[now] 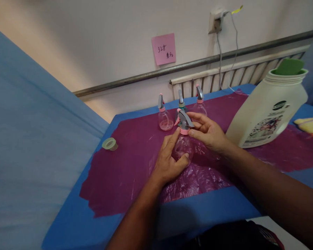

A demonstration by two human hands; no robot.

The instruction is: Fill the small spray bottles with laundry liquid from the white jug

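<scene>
A small clear spray bottle (183, 146) with a pink collar and grey trigger head (185, 120) stands on the purple plastic sheet (125, 166). My left hand (169, 159) is wrapped round the bottle's round body. The fingers of my right hand (207, 131) pinch the pink collar just under the trigger head. Behind it stand three more spray bottles: one with pink liquid (165, 118), one with a teal collar (181, 104) partly hidden, and a clear one (199, 102).
A large white detergent jug (268, 111), open with a green top, stands at the right. A pale green cap (110, 143) lies at the sheet's left edge. A blue cloth (75, 222) covers the table. A yellow item (311, 125) lies far right. A radiator and wall are behind.
</scene>
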